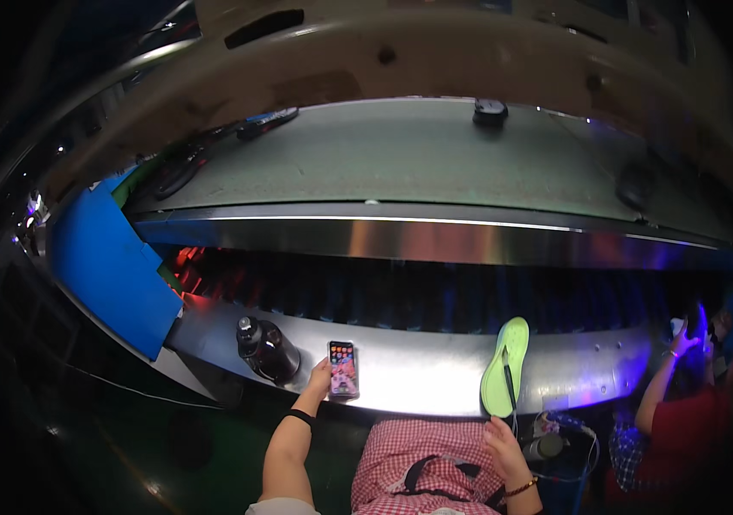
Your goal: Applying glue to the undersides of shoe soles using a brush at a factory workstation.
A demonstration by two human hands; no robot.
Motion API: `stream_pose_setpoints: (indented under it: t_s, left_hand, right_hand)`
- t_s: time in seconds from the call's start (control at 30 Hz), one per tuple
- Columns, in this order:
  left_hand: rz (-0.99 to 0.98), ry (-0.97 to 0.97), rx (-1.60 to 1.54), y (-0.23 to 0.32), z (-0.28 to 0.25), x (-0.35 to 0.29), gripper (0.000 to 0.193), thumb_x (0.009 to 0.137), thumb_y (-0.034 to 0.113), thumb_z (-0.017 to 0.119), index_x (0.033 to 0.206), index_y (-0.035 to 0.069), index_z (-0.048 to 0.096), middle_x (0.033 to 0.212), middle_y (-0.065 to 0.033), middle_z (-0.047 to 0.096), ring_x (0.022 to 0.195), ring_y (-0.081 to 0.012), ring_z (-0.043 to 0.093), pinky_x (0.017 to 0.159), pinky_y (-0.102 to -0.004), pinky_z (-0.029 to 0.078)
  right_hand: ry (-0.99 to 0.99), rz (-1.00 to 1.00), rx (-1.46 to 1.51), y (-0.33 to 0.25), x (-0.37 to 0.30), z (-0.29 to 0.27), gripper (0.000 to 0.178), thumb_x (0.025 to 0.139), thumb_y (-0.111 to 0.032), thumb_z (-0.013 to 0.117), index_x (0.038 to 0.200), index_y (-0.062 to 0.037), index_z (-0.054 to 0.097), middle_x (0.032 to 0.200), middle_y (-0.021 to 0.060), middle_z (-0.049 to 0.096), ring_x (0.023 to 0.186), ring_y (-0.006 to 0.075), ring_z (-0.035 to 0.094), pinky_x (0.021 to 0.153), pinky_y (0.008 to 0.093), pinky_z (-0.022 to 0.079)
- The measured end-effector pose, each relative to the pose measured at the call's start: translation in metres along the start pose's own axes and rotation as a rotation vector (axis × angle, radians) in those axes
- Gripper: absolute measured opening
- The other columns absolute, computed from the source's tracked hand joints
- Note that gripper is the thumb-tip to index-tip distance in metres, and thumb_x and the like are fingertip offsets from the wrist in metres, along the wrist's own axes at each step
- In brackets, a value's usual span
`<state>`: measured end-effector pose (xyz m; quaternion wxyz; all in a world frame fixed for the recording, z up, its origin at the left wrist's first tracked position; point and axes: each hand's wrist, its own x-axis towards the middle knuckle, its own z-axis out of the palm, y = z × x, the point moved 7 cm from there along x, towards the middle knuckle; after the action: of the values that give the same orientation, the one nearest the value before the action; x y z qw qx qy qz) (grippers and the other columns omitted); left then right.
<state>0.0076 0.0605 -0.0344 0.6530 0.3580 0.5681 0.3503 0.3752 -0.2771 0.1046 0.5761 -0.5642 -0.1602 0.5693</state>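
My left hand (pixel 320 378) grips the left edge of a smartphone (pixel 343 369) with a lit screen, over the shiny metal ledge (pixel 422 373). Just left of it stands a dark bottle (pixel 270 352). On the ledge to the right lies a lime-green shoe sole (pixel 497 378), reaching toward the front edge. A dark, pen-like tool (pixel 508 378) with a cord rests across the sole. Below the sole's near end, my right hand (pixel 504 446) is raised with loosely bent fingers apart, and nothing shows in it.
Behind the ledge runs a dark roller trough (pixel 366 296), then a greenish conveyor belt (pixel 384 154) carrying several dark shoes. A blue panel (pixel 113 262) stands at the left. A co-worker in a red sleeve (pixel 684 425) sits at the right, near a container (pixel 545 446) and cables.
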Motion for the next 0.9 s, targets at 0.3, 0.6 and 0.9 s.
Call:
stream_pose_setpoints:
  t_s: [0.3,0.6,0.9]
  left_hand:
    - [0.297,0.51,0.778,0.039,-0.068,0.053,0.031,0.09,0.017,0.044,0.088,-0.001,0.069,0.098,-0.0265,0.065,0.094,-0.0424,0.063,0.084,-0.0464,0.051]
    - [1.412,0.378,0.837,0.274,0.145,-0.106,0.052,0.087,0.012,0.058,0.133,-0.003,0.041,0.135,-0.0247,0.042,0.127,-0.0402,0.039,0.108,-0.0452,0.03]
    - [1.914,0.621,1.078,0.402,0.298,-0.178,0.033,0.081,0.018,0.057,0.11,0.003,0.062,0.123,-0.0156,0.055,0.114,-0.0318,0.051,0.101,-0.0457,0.035]
  right_hand:
    - [0.008,0.043,0.026,0.011,0.008,-0.008,0.063,0.089,-0.013,0.062,0.143,-0.0053,0.031,0.142,0.0155,0.036,0.12,0.0219,0.044,0.096,0.0388,0.039]
    - [0.055,-0.267,-0.482,-0.11,0.031,-0.037,0.065,0.089,-0.021,0.066,0.141,0.0001,0.033,0.139,0.0174,0.042,0.126,0.0252,0.043,0.105,0.0361,0.039]
    - [0.823,-1.258,-1.126,-0.382,0.036,-0.083,0.051,0.082,-0.019,0.067,0.127,-0.005,0.048,0.132,0.0203,0.043,0.122,0.0386,0.041,0.104,0.0444,0.035]
